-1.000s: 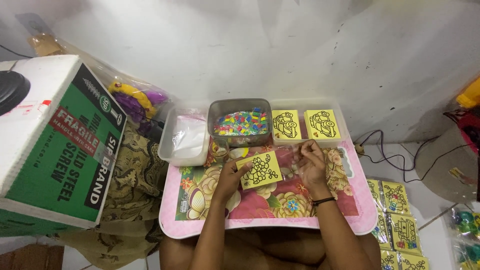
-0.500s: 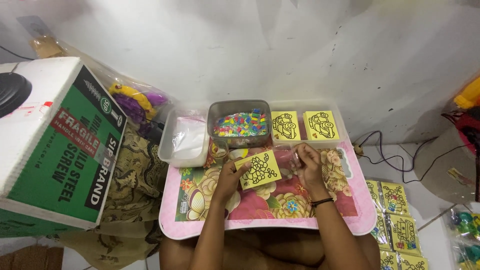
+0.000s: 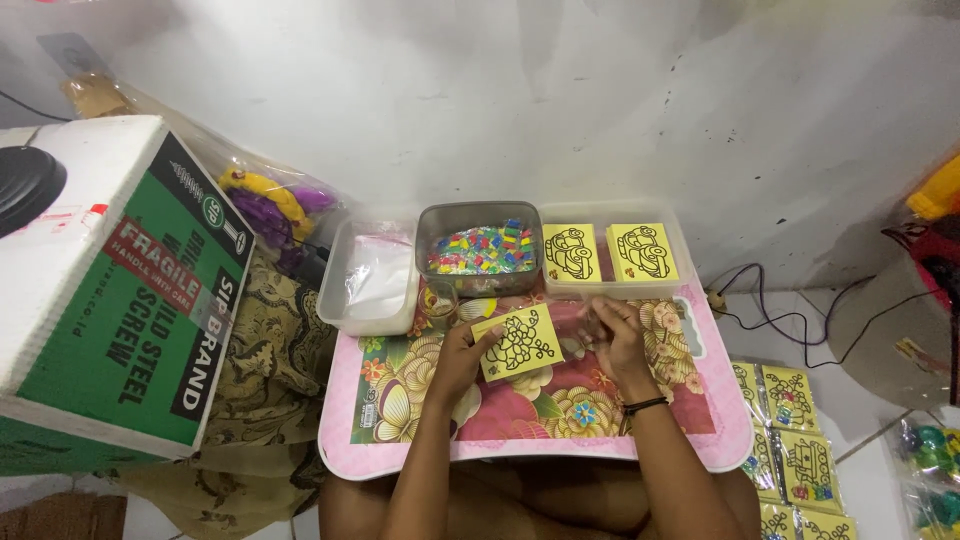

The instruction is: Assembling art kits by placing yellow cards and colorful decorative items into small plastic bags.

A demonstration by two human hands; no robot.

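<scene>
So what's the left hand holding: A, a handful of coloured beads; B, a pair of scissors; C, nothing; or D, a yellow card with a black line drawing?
D: the left hand grips a yellow card with a black line drawing over the floral tray.

- Two bare forearms, sleeveless as far as visible, entering from the bottom edge.
- Left hand (image 3: 462,352): no ring, no band, no watch to be seen.
- Right hand (image 3: 617,338): bare as well, fingers unadorned.
- Thin black band (image 3: 645,405) around the right wrist, narrow like a cord or hair tie, sitting snug.
- Bare legs or knees low in the head view, partly hidden; clothing there impossible to make out.
</scene>
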